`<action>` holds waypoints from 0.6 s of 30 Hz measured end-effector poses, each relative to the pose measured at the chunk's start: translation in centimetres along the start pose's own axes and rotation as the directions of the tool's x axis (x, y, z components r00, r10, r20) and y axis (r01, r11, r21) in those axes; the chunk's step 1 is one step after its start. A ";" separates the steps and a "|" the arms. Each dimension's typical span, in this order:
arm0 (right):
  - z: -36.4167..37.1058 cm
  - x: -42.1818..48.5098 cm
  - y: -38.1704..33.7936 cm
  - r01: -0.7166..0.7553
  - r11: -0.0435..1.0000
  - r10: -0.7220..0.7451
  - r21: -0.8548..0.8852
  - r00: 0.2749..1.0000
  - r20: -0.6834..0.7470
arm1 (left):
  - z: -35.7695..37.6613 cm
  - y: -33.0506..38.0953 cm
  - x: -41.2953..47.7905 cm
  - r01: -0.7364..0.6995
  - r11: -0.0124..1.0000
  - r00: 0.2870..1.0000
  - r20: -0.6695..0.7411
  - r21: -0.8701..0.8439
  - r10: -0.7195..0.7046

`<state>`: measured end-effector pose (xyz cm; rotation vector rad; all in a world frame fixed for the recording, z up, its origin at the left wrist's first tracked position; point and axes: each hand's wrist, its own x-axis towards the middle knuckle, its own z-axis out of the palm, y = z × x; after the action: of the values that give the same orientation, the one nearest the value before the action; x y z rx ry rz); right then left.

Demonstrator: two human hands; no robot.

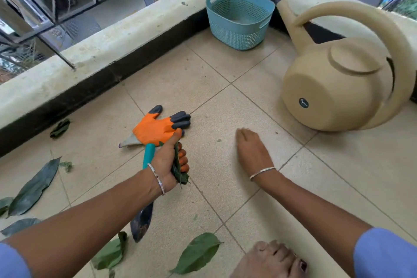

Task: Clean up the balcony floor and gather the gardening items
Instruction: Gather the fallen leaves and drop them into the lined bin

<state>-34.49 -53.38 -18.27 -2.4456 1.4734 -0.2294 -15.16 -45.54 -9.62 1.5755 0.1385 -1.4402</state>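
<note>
Obs: left hand (169, 162) clenched round trowel (142, 221) handle plus leaves (178, 169); right hand (250, 149) flat, empty. I judge the glove (155, 128) light, floppy: pinch at cuff

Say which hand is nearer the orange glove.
Left. The left hand, gripping a trowel and leaves, overlaps the edge of the orange glove; the right hand is over tiles, well to its right.

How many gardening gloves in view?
1. One orange glove lies flat on the floor tiles, just beyond the left hand, which grips a trowel and leaves. A second could be hidden beneath it; cannot tell.
</note>
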 end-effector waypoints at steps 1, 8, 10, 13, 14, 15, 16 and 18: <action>0.0 -0.1 -1.0 0.061 0.998 -0.061 0.024 0.998 0.018 | 0.2 0.0 0.0 0.003 1.000 1.000 0.003 0.002 -0.003; 0.5 -1.0 -3.3 0.371 0.927 -0.355 -0.051 0.914 0.198 | 1.2 -0.9 0.0 0.038 0.999 0.999 0.005 -0.017 -0.037; 0.1 -1.1 -2.9 0.340 0.937 -0.316 -0.079 0.921 0.227 | 1.4 -0.9 0.1 0.030 0.999 0.999 0.014 -0.017 -0.030; -1.4 -1.2 -2.3 0.309 0.943 -0.278 -0.123 0.935 0.219 | 2.1 -0.7 0.0 0.021 1.000 0.999 0.041 -0.004 -0.020; -2.0 -1.3 -2.0 0.307 0.942 -0.275 -0.136 0.939 0.208 | 2.2 -0.9 0.2 0.008 1.000 0.999 0.049 0.005 -0.009; -2.4 -1.4 -1.7 0.309 0.940 -0.278 -0.143 0.939 0.203 | 2.6 -1.0 0.2 -0.001 1.000 0.999 0.053 0.010 0.000; -2.5 -1.5 -1.4 0.309 0.940 -0.278 -0.142 0.939 0.204 | 3.1 -1.0 0.1 -0.008 1.000 0.999 0.035 0.012 0.007; -1.9 -1.5 -0.4 0.289 0.947 -0.254 -0.141 0.941 0.222 | 4.0 -1.1 -0.2 -0.050 0.993 0.999 0.020 0.110 0.048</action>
<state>-35.32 -52.19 -16.33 -2.7152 1.1093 0.0959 -18.76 -47.59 -9.48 1.6435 0.0094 -1.4440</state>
